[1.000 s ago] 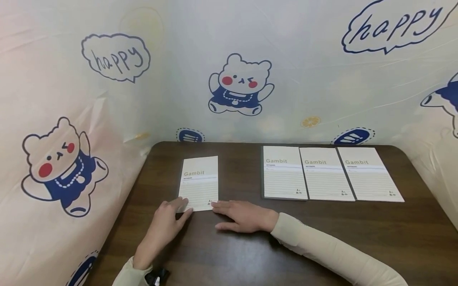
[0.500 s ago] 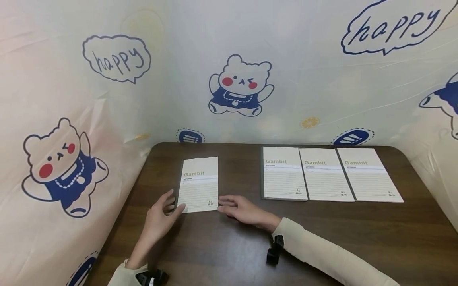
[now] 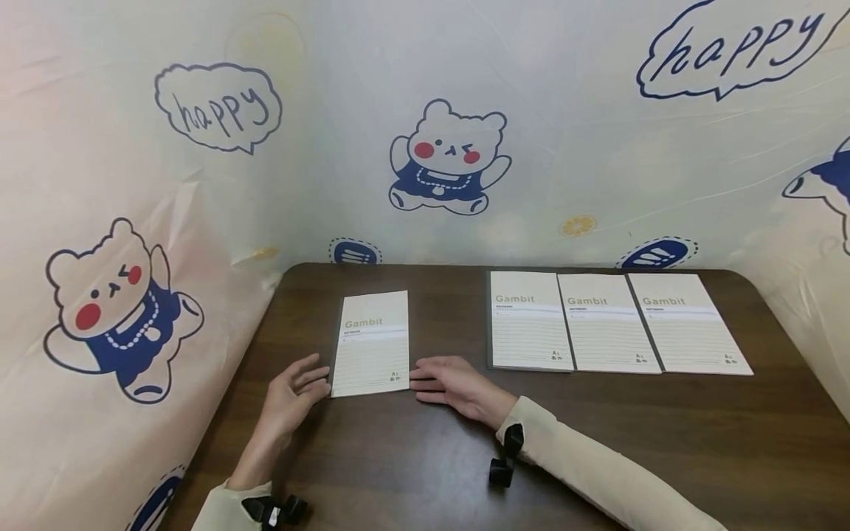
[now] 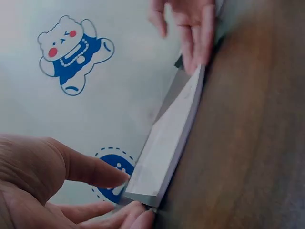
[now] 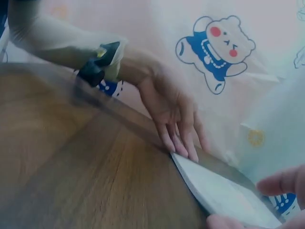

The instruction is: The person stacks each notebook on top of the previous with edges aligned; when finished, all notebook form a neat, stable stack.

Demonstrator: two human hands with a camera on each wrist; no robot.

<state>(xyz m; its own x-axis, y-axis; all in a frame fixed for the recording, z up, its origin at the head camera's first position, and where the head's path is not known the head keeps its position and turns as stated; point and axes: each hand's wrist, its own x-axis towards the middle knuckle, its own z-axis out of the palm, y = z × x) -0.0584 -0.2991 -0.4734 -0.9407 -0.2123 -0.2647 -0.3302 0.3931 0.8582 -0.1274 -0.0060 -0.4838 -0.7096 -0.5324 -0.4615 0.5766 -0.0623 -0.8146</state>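
A white notebook [image 3: 372,346] printed "Gambit" lies flat on the left part of the dark wooden table [image 3: 398,464]. My left hand [image 3: 290,398] is at its lower left edge, fingers extended and fingertips at the dark spine. At the lower right edge is my right hand [image 3: 461,387], its fingers straight and tips against the side. In the left wrist view the notebook [image 4: 162,143] shows a pale side edge between both hands. The right wrist view shows the left hand's fingertips [image 5: 192,153] at the notebook's near corner. Neither hand grips it.
Three matching notebooks, left [image 3: 530,324], middle [image 3: 609,324] and right [image 3: 687,324], lie in a row at the table's back right. A pale curtain [image 3: 332,162] with bear prints stands behind and at the sides. Black wrist cameras [image 3: 502,457] hang by the sleeves.
A second ago both hands rested on the notebook's lower corners; they have since moved outward to its left and right edges. The notebook and the row have hardly moved.
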